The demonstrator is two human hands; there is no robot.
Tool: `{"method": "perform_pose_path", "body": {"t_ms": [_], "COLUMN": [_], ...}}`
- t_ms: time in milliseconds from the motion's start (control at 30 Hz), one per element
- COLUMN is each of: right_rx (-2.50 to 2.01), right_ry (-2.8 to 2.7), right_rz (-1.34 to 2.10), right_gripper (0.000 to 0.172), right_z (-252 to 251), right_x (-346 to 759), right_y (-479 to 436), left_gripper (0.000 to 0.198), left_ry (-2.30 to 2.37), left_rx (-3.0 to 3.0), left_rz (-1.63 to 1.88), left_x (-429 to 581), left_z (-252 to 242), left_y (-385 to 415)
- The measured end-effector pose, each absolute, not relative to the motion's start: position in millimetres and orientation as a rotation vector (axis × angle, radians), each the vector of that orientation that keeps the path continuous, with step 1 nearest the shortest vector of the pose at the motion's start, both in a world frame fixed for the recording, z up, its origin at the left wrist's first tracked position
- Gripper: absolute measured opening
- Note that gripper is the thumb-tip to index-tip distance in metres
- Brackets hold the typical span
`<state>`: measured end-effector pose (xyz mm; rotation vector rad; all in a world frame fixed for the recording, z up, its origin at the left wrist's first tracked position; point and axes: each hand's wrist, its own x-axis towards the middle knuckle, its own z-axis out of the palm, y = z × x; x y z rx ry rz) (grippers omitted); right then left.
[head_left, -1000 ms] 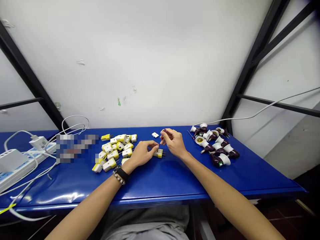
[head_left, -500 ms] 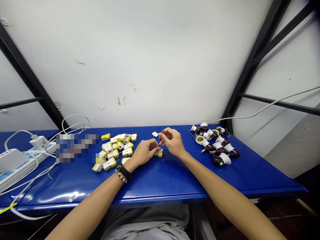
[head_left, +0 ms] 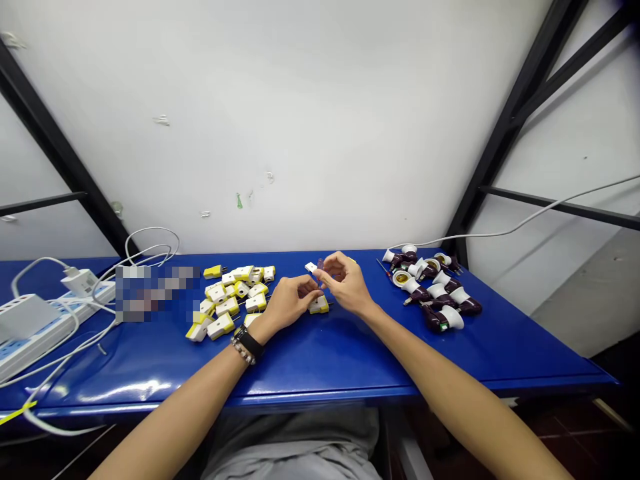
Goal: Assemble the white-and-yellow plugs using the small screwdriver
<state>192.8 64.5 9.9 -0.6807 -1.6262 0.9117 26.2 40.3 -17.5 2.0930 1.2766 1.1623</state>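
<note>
"In the head view, near the middle of the blue tabletop (head_left: 320,367), what is the right hand (head_left: 345,283) doing?"

"It grips a screwdriver (head_left: 320,265) by the translucent purple handle, with the thumb on one side and the fingers curled on the other. The tool stands nearly upright."

"And the left hand (head_left: 287,303)?"

"Its thumb and forefinger come together at the lower part of the screwdriver. Whether they pinch the shaft or something small, I cannot tell; the fingers hide this place."

"Where is the piece which lies under them?"

"A yellow-and-white plug (head_left: 319,306) lies on the tabletop just below the fingertips, partly covered by the left hand, its prongs pointing to the right. Just behind the screwdriver there is a small white cover (head_left: 311,267)."

"What is at the sides?"

"Beside the left hand lies a heap of similar plugs (head_left: 229,306). Farther left I see a white power strip (head_left: 60,328) with cables. Well to the right of the right hand there are purple-and-white lamp holders (head_left: 434,289) in a group, and a thin red tool (head_left: 383,269) lies next to them."

"Does the person wear something?"

"Yes, a black band (head_left: 249,342) and a beaded bracelet (head_left: 241,351) on the left wrist."
</note>
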Motion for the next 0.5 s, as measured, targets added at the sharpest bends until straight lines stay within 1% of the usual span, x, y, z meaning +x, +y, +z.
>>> {"method": "perform_pose_path", "body": {"t_ms": [100, 133, 233, 300, 500], "right_rx": [-0.674, -0.671, -0.666, -0.675, -0.698], "right_ry": [-1.658, -1.675, -1.682, -1.668, -1.664], "right_rz": [0.963, 0.995, 1.063, 1.052, 0.991], "right_gripper": [0.037, 0.036, 0.024, 0.019, 0.026], "right_z": [9.4, 9.2, 9.3, 9.7, 8.6], "right_x": [192.9, 192.6, 191.0, 190.2, 191.7], "right_y": [64.5, 64.7, 65.2, 65.5, 67.1], "left_gripper": [0.020, 0.020, 0.022, 0.019, 0.018], "left_ry": [1.287, 1.285, 1.270, 1.272, 1.385], "left_rx": [2.155, 2.181, 2.228, 2.225, 2.243], "left_rz": [1.120, 1.095, 1.046, 1.060, 0.977], "left_x": [24.5, 24.0, 24.3, 25.5, 25.9], "left_z": [-18.0, -18.1, -18.6, -19.1, -19.2], "left_y": [39.5, 38.9, 37.5, 37.6, 40.8]}}
